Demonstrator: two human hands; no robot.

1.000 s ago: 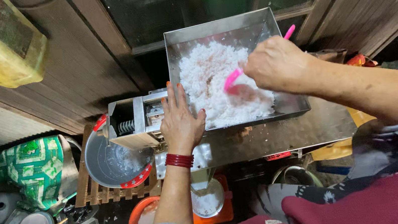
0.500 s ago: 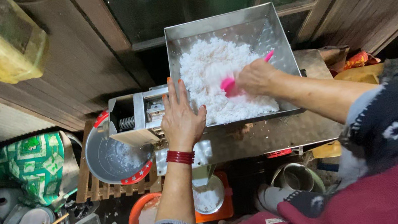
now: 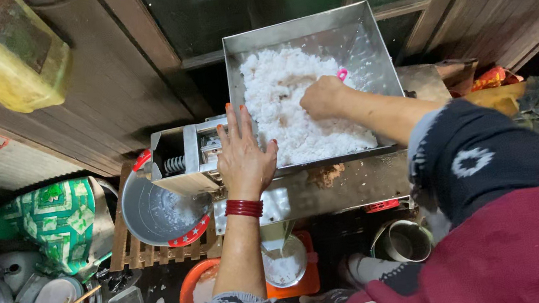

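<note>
Here the metal tray (image 3: 371, 57) sits on top of the machine (image 3: 188, 158) and holds a heap of white, moist, clumpy mash (image 3: 292, 111), piled thick toward the near left and thin at the bare far right corner. The right hand (image 3: 323, 97) is pressed into the heap, fingers closed around a pink scraper (image 3: 342, 75). The left hand (image 3: 243, 158) lies flat, fingers spread, on the tray's near left edge. A grey bowl (image 3: 154, 213) stands below the machine's left end.
</note>
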